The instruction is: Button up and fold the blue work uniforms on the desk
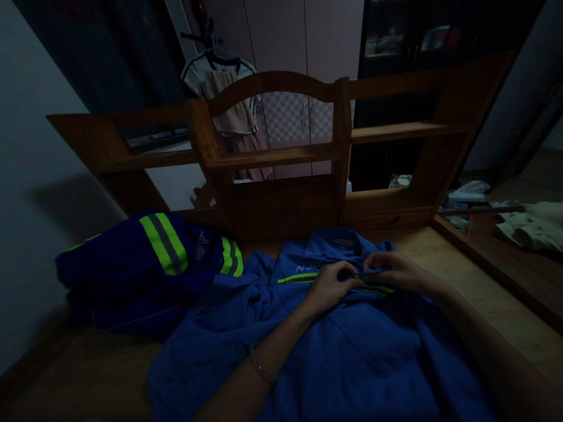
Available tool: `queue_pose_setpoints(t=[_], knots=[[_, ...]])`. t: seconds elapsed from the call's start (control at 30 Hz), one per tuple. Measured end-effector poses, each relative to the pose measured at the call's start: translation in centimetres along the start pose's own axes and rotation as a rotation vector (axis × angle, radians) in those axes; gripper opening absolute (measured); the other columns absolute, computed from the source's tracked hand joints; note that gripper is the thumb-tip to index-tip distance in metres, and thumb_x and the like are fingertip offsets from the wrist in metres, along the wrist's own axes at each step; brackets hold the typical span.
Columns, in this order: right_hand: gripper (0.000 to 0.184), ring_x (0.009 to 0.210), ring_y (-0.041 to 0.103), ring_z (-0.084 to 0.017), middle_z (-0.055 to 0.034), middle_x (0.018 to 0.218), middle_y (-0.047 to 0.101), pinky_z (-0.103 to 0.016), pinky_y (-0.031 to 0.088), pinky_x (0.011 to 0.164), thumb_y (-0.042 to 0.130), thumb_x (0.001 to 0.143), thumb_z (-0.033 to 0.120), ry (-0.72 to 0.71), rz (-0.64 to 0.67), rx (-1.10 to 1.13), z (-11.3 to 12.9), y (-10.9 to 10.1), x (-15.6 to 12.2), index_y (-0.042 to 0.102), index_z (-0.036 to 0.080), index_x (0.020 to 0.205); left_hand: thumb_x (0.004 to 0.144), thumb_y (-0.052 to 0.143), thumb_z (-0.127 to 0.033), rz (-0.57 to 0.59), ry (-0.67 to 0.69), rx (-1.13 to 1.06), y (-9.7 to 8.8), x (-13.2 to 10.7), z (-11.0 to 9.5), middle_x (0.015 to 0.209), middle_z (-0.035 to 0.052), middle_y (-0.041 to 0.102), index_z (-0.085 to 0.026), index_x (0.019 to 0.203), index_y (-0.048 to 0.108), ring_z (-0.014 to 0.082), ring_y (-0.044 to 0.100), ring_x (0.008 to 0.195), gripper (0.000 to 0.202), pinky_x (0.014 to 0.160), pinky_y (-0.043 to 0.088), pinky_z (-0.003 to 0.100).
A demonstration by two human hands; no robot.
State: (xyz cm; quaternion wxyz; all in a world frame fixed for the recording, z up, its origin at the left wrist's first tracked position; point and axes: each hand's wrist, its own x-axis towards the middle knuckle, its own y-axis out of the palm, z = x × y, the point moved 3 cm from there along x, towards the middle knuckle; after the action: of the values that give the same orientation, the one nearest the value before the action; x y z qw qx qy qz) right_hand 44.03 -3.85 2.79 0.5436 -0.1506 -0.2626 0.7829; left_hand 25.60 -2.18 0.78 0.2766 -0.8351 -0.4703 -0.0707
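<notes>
Workwear covers the wooden bench [474,278]: a blue jacket [357,357] lies spread front-up in the middle, its collar toward the wooden shelf unit [275,151] behind. The left hand [330,285] and right hand [399,271] meet at the jacket's chest, by a yellow-green reflective stripe [296,278]. Each grip is narrow, pinched on the front edge of the cloth, fingertips nearly touching. A thin bracelet [260,367] circles the left wrist. A pile of folded blue garments [137,273] with similar stripes sits just left of the jacket. A beige cloth [560,229] lies well apart on the right. The room is dim.
</notes>
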Motion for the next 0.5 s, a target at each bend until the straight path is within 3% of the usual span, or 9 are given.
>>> queue_pose_setpoints(t=[0.23, 0.5], knots=[[0.023, 0.056, 0.036, -0.01, 0.0048, 0.061, 0.037, -0.022, 0.027, 0.051, 0.057, 0.081, 0.038, -0.176, -0.316, -0.238, 0.8, 1.2, 0.3, 0.057, 0.02, 0.096, 0.079, 0.061, -0.023, -0.269, -0.034, 0.097, -0.7, -0.2, -0.8, 0.088, 0.0023, 0.067, -0.017, 0.088, 0.063, 0.0154, 0.062, 0.083, 0.011, 0.077, 0.046, 0.024], [0.024, 0.056, 0.052, -0.014, 0.0001, 0.069, 0.057, -0.024, 0.034, 0.054, 0.05, 0.087, 0.036, -0.203, -0.356, -0.612, 1.2, 1.3, 0.3, 0.054, 0.025, 0.107, 0.076, 0.064, -0.025, -0.333, -0.102, -0.042, -1.1, 0.2, 0.0, 0.088, 0.005, 0.068, -0.015, 0.087, 0.065, 0.0169, 0.064, 0.084, 0.014, 0.08, 0.048, 0.027]])
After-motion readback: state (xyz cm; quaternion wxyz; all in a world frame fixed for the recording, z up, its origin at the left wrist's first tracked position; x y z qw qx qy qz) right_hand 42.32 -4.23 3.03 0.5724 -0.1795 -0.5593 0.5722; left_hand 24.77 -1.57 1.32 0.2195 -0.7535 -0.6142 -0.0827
